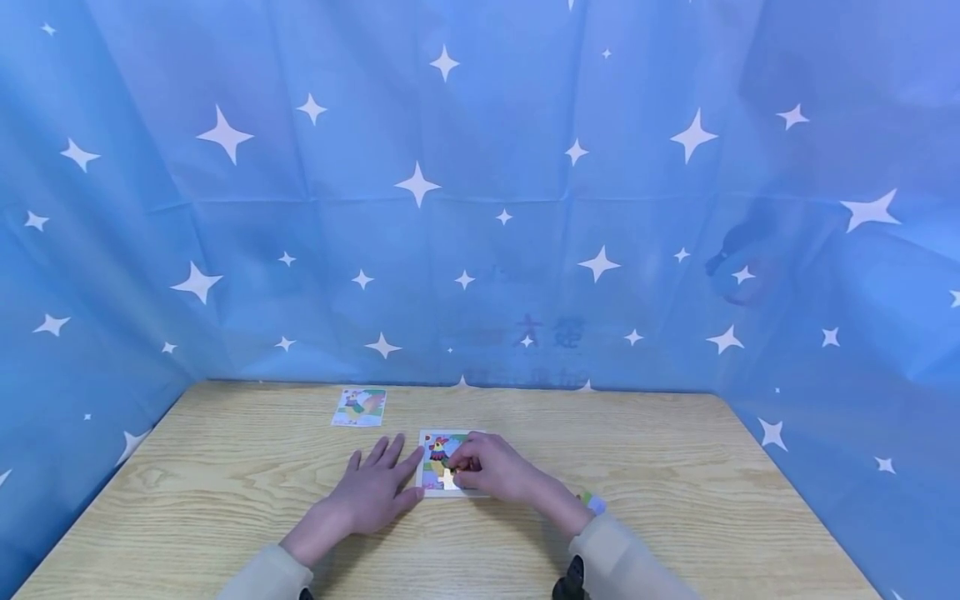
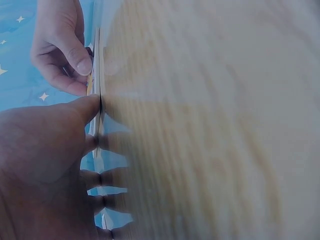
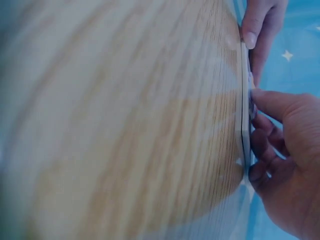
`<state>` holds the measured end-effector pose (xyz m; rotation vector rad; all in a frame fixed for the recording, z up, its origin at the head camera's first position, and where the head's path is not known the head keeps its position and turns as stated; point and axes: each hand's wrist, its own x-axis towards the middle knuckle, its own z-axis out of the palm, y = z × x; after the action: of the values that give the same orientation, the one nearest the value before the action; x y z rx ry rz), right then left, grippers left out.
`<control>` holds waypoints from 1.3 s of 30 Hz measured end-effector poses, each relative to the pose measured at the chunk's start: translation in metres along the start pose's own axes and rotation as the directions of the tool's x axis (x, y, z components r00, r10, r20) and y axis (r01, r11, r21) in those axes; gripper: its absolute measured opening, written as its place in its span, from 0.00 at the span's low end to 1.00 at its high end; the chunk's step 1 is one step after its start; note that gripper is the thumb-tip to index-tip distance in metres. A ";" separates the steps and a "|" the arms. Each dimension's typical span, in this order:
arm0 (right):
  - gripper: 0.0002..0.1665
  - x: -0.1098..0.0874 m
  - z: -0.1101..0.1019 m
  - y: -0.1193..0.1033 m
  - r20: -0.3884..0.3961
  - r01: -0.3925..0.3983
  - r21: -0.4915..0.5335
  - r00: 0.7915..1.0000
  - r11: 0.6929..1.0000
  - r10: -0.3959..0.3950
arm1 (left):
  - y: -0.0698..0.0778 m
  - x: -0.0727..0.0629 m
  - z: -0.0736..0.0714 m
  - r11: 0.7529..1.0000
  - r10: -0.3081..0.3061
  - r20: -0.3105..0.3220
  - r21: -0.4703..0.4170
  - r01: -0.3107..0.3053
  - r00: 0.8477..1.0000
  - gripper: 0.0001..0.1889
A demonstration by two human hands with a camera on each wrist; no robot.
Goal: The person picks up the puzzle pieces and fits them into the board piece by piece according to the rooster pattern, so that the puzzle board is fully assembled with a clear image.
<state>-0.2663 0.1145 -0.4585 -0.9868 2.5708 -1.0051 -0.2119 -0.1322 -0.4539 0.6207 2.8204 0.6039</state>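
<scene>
A small jigsaw puzzle [image 1: 437, 450] of a colourful rooster lies flat in a white-edged tray [image 1: 454, 493] on the table. My left hand [image 1: 373, 495] rests palm down with fingers spread, its thumb and index fingertip at the tray's left edge. Over the puzzle, my right hand [image 1: 491, 468] pinches a small puzzle piece [image 2: 90, 82] between thumb and curled fingers, mostly covered by them. A pale gap shows in the picture just below those fingertips. The right hand hides the tray's right part. In the right wrist view, the thumb tip sits right at the puzzle's surface.
A rooster picture card [image 1: 360, 407] lies near the table's far edge, left of the tray. Beside my right forearm is a loose colourful piece [image 1: 592, 502], partly covered by the arm. A blue curtain [image 1: 480, 250] with white stars stands behind the wooden table [image 1: 675, 467].
</scene>
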 end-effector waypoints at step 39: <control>0.09 -0.002 -0.002 0.003 0.028 0.085 -0.041 0.996 0.996 -0.084 | 0.003 -0.001 0.000 0.999 -0.032 -0.003 0.006 0.032 0.999 0.33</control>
<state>-0.2672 0.1181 -0.4591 -1.1206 2.5585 -0.9549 -0.2098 -0.1304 -0.4523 0.5757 2.8297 0.5914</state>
